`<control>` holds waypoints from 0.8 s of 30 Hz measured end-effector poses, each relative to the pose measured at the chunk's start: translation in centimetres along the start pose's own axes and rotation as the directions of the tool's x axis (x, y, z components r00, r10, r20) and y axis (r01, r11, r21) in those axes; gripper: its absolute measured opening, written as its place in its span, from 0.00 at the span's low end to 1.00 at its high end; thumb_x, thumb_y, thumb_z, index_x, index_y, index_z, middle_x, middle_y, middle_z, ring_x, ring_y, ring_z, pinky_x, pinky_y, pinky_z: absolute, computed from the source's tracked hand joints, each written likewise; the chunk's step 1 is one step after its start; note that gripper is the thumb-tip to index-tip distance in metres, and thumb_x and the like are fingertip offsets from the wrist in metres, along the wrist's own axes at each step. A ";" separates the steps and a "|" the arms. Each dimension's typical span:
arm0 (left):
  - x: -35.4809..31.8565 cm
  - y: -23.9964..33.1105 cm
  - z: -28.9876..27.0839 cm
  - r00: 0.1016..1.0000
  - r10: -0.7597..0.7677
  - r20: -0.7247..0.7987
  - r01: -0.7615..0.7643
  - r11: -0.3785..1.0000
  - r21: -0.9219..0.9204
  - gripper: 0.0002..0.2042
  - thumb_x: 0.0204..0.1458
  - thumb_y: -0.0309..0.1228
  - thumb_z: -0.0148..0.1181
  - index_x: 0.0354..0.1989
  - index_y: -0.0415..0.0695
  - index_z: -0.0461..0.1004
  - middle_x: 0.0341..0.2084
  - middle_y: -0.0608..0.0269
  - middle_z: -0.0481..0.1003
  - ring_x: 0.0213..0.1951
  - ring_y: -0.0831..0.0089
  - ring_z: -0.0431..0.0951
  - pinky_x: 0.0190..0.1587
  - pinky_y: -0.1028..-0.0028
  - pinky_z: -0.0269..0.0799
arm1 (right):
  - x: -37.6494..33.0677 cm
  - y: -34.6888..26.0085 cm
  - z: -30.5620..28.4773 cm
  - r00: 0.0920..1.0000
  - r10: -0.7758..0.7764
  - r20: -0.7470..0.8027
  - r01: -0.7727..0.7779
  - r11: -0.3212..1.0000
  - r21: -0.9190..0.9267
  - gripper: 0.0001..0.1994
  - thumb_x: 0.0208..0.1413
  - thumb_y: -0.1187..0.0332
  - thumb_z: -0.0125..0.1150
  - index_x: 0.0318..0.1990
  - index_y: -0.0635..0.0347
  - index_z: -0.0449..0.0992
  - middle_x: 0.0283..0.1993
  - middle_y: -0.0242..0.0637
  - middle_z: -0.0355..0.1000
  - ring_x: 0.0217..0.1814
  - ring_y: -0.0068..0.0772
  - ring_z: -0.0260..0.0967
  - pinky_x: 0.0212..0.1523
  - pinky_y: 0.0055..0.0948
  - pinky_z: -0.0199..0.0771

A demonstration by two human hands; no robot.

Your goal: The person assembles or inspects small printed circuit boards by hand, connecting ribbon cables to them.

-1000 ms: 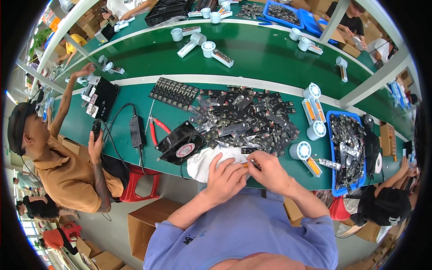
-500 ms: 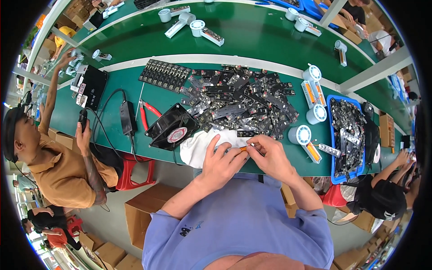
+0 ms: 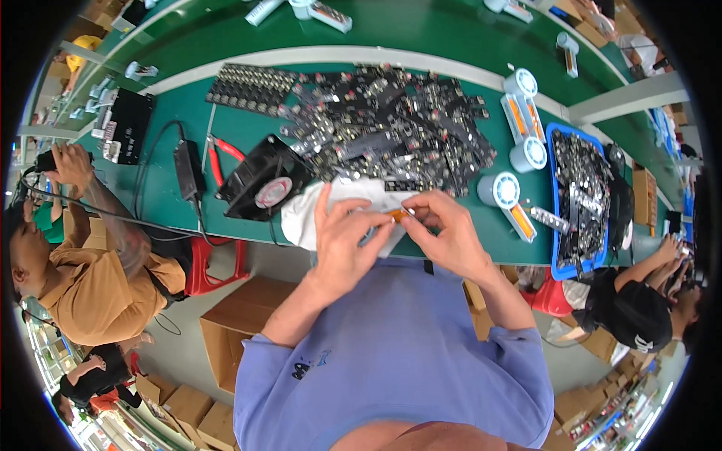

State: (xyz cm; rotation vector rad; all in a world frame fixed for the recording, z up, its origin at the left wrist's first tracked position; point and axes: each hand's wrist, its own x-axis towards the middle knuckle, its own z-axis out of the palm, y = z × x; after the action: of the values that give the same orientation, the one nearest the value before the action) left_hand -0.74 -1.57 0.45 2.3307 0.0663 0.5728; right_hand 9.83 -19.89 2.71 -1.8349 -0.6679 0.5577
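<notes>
In front of my chest, both hands meet over a small orange piece [image 3: 398,215], too small to make out fully. My left hand [image 3: 340,248] pinches its left end between thumb and fingertips, with the index finger raised. Bent fingers of my right hand [image 3: 451,237] close on its right end. Under and beside the left hand lies a crumpled white cloth [image 3: 299,218]. Just beyond my fingers spreads a heap of narrow black circuit boards [image 3: 376,143]. Left of the cloth sits a black square fan [image 3: 265,180].
Red-handled pliers [image 3: 216,165] and a black power adapter [image 3: 189,169] lie on the left. Pale blue handheld fans [image 3: 499,189] with orange inserts stand right, beside a blue basket [image 3: 555,225] of boards. A co-worker [image 3: 113,278] sits at left, another person [image 3: 628,308] at right.
My view has tilted, so the bench sits higher. My left fingers have spread a little, with both hands still at the orange piece. The left co-worker's hand has risen with a black device.
</notes>
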 end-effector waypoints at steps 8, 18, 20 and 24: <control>0.2 -0.1 0.4 1.000 -0.017 -0.010 0.017 1.000 0.015 0.07 0.51 0.26 0.73 0.38 0.47 0.84 0.34 0.70 0.83 0.46 0.67 0.79 0.75 0.50 0.51 | -0.1 -0.2 0.6 1.000 -0.004 0.003 0.004 1.000 0.017 0.10 0.63 0.77 0.67 0.50 0.68 0.79 0.48 0.39 0.76 0.45 0.26 0.77 0.42 0.25 0.83; -0.2 -0.7 1.3 0.981 0.183 -0.068 -0.168 0.968 0.185 0.11 0.49 0.25 0.72 0.40 0.45 0.81 0.33 0.68 0.80 0.43 0.67 0.79 0.72 0.51 0.59 | -0.5 0.6 1.5 0.990 -0.096 -0.101 0.094 0.995 -0.023 0.10 0.60 0.74 0.69 0.48 0.65 0.80 0.44 0.40 0.78 0.36 0.31 0.76 0.34 0.29 0.78; -0.1 -1.1 1.5 0.973 0.217 -0.076 -0.196 0.957 0.213 0.11 0.49 0.25 0.72 0.41 0.45 0.80 0.33 0.67 0.79 0.43 0.66 0.79 0.71 0.50 0.61 | -0.4 0.7 1.7 0.988 -0.095 -0.120 0.093 0.995 -0.023 0.10 0.60 0.75 0.69 0.48 0.65 0.80 0.43 0.40 0.78 0.34 0.31 0.76 0.34 0.29 0.77; -0.1 -1.2 1.6 0.971 0.231 -0.065 -0.209 0.948 0.238 0.11 0.49 0.24 0.71 0.41 0.44 0.80 0.34 0.66 0.78 0.42 0.65 0.79 0.70 0.51 0.63 | -0.4 0.8 2.0 0.976 -0.162 -0.144 0.153 0.985 -0.076 0.10 0.60 0.76 0.69 0.48 0.65 0.80 0.43 0.40 0.77 0.34 0.30 0.76 0.34 0.29 0.77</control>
State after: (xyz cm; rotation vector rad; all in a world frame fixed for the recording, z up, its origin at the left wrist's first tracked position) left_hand 0.01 -1.74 -1.41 2.5548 -0.0916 0.8225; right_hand 8.39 -19.04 1.28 -1.8438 -0.7287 0.2930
